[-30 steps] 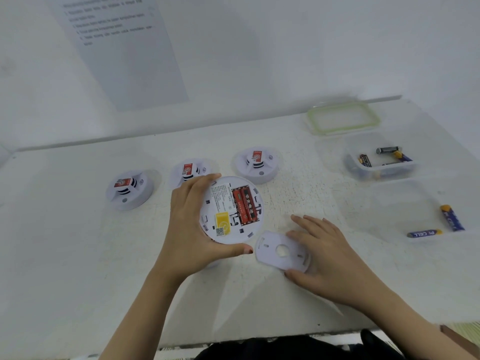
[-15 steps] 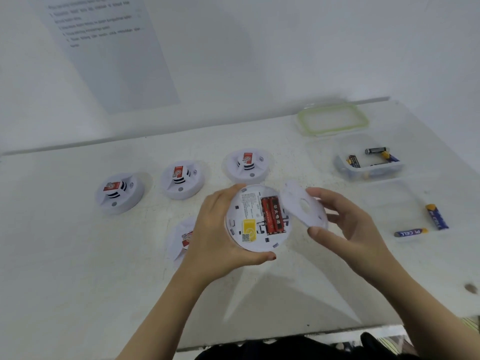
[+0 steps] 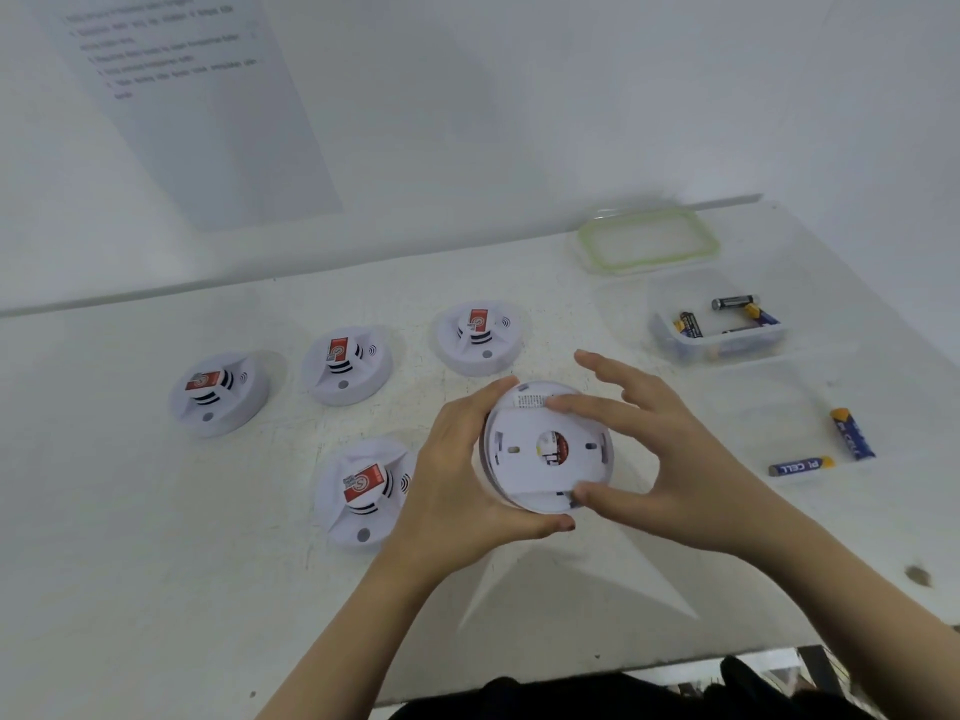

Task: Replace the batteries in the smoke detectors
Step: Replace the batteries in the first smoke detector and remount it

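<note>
One detector (image 3: 532, 399), left hand (image 3: 457, 485), backplate (image 3: 522, 462) seemingly up

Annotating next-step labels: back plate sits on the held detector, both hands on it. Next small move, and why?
Probably twist the back plate with the right hand to lock it, left hand steadying the smoke detector. The plate sits over the back, red batteries show through its centre hole, and thumb and forefinger span it.

Three smoke detectors (image 3: 347, 365) line the tabletop (image 3: 156, 511), a fourth detector (image 3: 363, 491) before them. At right, a lid (image 3: 649, 241) lies behind the battery tub (image 3: 727, 351), two loose batteries (image 3: 802, 466) before it.
</note>
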A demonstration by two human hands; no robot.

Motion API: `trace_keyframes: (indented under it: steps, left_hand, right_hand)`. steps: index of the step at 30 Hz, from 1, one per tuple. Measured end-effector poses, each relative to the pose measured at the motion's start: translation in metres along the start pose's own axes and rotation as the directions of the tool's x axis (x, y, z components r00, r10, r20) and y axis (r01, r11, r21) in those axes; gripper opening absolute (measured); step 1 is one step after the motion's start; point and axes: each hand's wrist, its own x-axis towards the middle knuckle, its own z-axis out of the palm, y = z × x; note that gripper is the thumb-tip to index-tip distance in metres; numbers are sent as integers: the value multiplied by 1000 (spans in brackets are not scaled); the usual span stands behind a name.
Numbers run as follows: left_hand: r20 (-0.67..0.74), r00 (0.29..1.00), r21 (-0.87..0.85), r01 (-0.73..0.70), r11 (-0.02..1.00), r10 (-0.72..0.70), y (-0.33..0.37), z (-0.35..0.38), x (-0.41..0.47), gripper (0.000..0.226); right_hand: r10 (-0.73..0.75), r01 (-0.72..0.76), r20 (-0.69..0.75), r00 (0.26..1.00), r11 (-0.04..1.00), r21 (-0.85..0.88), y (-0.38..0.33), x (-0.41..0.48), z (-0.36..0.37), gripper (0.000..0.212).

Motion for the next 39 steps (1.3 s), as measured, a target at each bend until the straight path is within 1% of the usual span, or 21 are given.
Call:
trace_keyframes:
  steps: [5, 10, 12, 15, 18, 20, 23, 29, 34, 39]
  left_hand:
    - [32, 999, -8, -11, 1000, 11, 0, 1, 2, 98]
    - [35, 999, -45, 22, 999, -20, 0, 2, 3, 97]
    - [29, 999, -60, 29, 998, -28, -1, 2, 4, 98]
    - [23, 999, -87, 44, 995, -42, 0, 0, 5, 98]
    - [21, 999, -99, 45, 994, -43, 1, 0, 6, 97]
    - [23, 999, -97, 46, 994, -44, 1, 0, 6, 98]
    - [28, 998, -101, 60, 993, -57, 1, 0, 5, 100]
    - [8, 999, -76, 37, 996, -37, 2, -1, 7, 102]
    - [-26, 1000, -50, -9, 999, 8, 2, 1, 8, 104]
    - [-71, 994, 13, -80, 997, 81, 5, 2, 11, 98]
  right_hand:
    - [25, -26, 41, 999, 1000, 18, 4, 4, -5, 64]
    - [41, -41, 112, 993, 999, -8, 5, 5, -10, 65]
    - [50, -53, 116, 992, 998, 19, 4, 6, -9, 64]
    - [78, -86, 80, 994, 990, 108, 3, 8, -7, 61]
    - [34, -39, 32, 999, 986, 165, 1, 9, -4, 63]
    - [29, -28, -5, 1000, 982, 186, -1, 10, -2, 64]
    - [41, -31, -45, 998, 981, 189, -2, 10, 1, 64]
    - [60, -41, -112, 992, 985, 168, -8, 9, 4, 58]
    - [91, -60, -159, 983, 980, 188, -13, 10, 7, 58]
    - [109, -69, -205, 973, 978, 195, -14, 9, 12, 58]
